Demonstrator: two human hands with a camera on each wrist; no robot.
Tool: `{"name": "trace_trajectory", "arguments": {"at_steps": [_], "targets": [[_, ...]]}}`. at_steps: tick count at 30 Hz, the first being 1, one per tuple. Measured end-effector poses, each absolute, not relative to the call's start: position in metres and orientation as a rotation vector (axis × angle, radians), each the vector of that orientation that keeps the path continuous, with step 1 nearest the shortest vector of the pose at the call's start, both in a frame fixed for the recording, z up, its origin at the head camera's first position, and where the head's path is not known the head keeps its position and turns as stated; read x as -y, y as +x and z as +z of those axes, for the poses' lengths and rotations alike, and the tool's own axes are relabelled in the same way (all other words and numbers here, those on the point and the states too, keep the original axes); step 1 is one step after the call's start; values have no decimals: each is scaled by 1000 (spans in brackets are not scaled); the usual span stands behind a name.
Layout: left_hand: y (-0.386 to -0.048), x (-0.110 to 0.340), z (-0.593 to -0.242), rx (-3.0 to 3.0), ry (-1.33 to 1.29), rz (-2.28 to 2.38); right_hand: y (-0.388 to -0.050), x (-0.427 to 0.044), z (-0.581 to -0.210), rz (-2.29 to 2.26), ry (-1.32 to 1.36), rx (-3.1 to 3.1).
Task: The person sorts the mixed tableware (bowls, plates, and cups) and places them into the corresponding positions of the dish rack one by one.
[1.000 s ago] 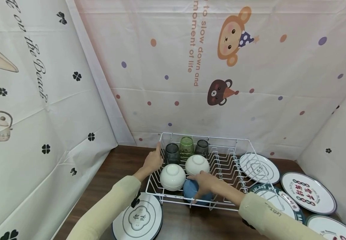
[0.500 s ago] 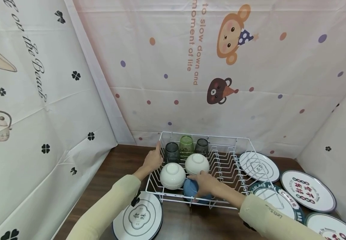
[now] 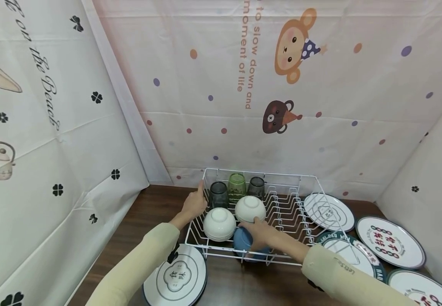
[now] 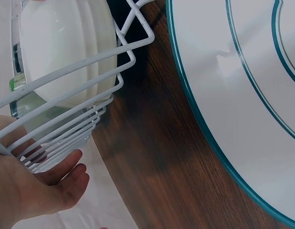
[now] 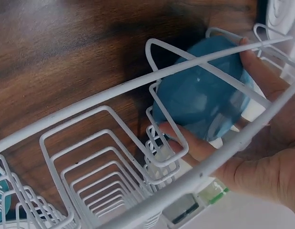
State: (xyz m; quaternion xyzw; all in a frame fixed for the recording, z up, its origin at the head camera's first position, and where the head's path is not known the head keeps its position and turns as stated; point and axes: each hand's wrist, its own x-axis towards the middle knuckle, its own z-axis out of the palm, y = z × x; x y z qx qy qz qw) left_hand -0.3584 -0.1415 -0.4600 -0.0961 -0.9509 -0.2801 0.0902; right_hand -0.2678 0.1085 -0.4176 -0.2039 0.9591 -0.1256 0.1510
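A white wire dish rack stands on the table. My left hand holds its left side; in the left wrist view some fingers lie behind the side wires and others outside. At the rack's front, my right hand grips a blue bowl. Thumb and fingers are on opposite sides of this bowl in the right wrist view. Two upside-down white bowls sit in the rack beside and behind the blue one. Further back stand two dark glasses with a green glass between them.
A stack of plates lies in front of the rack at the left. Several patterned plates lie to its right. Wire prongs fill the rack's right part. A printed cloth hangs close behind.
My head view shifts very slightly. Both hands keep their holds, and the bowls and glasses stay in place.
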Motion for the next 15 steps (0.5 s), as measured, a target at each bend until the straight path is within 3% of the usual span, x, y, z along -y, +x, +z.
{"name": "trace_trajectory", "arguments": {"at_steps": [15], "targets": [[-365, 144, -468, 2850, -299, -851, -309, -173, -372, -438, -582, -2986]]}}
